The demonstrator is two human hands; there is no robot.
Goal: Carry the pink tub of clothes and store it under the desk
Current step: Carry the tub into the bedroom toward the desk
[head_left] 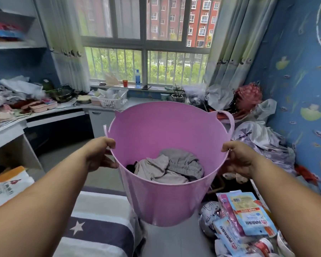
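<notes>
A pink tub [152,132] hangs in the air in front of me, tilted slightly toward me. Grey clothes [170,168] lie crumpled in its bottom. My left hand [100,154] grips the tub's left rim and my right hand [238,157] grips its right rim. One pink handle sticks out at the tub's far right. The white corner desk [50,113] stands to the left and ahead, with a dark opening [59,132] under its top.
The desk top is covered with clothes, trays and a white basket [113,99]. A striped bed with a star [93,225] lies at lower left. Bags and packets [245,216] pile at lower right, with bedding [263,138] against the blue wall. Grey floor shows between.
</notes>
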